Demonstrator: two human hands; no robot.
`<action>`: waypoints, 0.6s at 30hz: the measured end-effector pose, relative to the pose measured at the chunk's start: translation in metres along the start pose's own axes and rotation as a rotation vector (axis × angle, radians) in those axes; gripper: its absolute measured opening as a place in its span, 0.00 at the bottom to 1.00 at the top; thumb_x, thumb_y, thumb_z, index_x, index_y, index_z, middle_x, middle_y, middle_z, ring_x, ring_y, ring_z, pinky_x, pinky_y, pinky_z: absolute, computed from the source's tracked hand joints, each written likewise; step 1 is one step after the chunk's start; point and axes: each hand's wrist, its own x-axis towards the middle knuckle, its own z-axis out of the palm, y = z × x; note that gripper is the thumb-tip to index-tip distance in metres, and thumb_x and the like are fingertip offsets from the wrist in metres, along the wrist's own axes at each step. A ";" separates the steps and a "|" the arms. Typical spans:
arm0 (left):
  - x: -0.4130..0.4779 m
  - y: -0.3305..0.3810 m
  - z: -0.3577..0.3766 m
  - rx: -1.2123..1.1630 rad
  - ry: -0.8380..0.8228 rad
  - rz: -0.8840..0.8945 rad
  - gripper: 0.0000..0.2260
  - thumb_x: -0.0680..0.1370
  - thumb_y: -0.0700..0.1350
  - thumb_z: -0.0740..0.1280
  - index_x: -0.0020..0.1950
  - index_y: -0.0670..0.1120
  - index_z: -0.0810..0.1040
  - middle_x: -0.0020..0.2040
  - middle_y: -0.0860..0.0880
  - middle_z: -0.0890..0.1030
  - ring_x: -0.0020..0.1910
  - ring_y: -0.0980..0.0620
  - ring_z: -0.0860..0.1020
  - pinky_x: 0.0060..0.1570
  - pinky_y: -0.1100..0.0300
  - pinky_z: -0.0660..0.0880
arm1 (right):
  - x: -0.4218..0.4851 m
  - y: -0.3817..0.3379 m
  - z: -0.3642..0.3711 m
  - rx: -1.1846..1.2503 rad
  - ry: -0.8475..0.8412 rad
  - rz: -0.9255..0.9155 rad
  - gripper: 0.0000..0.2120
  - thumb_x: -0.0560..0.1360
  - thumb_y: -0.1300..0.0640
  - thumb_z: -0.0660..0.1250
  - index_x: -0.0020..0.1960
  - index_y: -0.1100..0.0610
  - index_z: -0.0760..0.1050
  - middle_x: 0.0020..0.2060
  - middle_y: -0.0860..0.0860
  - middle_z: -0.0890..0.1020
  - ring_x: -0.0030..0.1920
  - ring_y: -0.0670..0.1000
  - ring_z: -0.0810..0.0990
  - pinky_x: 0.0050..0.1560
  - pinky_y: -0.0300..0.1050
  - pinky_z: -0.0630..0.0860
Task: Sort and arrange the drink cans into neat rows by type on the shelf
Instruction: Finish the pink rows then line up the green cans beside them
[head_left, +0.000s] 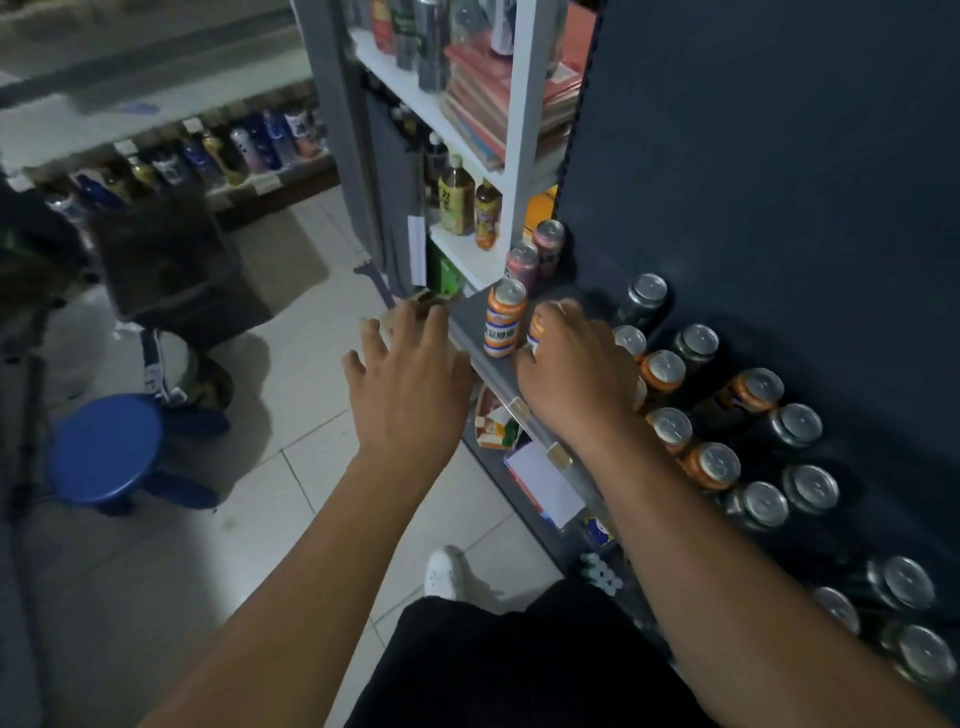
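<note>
Drink cans (662, 370) stand on the dark shelf (496, 376) against its dark back wall, the kinds mixed together: orange ones and dark cans (644, 296) with silver tops run along it toward the person in loose, uneven lines. At the far end two pink cans (522, 262) stand one behind the other, and just in front of them an orange and white can (505, 318) stands upright near the shelf's front edge. Right beside it is a second can of the same kind, the held can (535, 332), mostly covered by the right hand (571, 364), whose fingers and thumb curl round it from above. The left hand (410, 384) hangs in the air just off the shelf's front edge, over the tiled floor (291, 415), fingers spread and loose, grasping nothing. Past the pink cans a white rack (519, 130) carries bottles (456, 195) and a pile of books (498, 93). A blue stool (104, 447) stands on the floor to the left.
</note>
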 end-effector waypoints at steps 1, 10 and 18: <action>0.013 -0.004 0.000 -0.005 -0.002 0.020 0.22 0.82 0.55 0.63 0.74 0.51 0.67 0.75 0.47 0.68 0.72 0.36 0.67 0.66 0.38 0.69 | 0.007 -0.003 0.001 -0.021 0.000 0.023 0.18 0.79 0.48 0.63 0.66 0.53 0.70 0.64 0.53 0.74 0.63 0.62 0.74 0.52 0.55 0.71; 0.092 0.008 0.023 -0.046 -0.092 0.105 0.21 0.81 0.56 0.62 0.73 0.52 0.69 0.73 0.49 0.70 0.71 0.38 0.67 0.64 0.40 0.69 | 0.062 0.011 0.010 -0.051 -0.010 0.171 0.19 0.80 0.48 0.60 0.68 0.54 0.71 0.64 0.54 0.74 0.63 0.62 0.73 0.47 0.52 0.65; 0.153 0.061 0.043 -0.003 -0.119 0.182 0.20 0.82 0.56 0.61 0.72 0.51 0.69 0.74 0.48 0.68 0.71 0.37 0.66 0.64 0.41 0.68 | 0.115 0.060 0.006 0.079 -0.049 0.264 0.21 0.79 0.50 0.60 0.71 0.54 0.69 0.67 0.53 0.74 0.67 0.61 0.72 0.58 0.56 0.72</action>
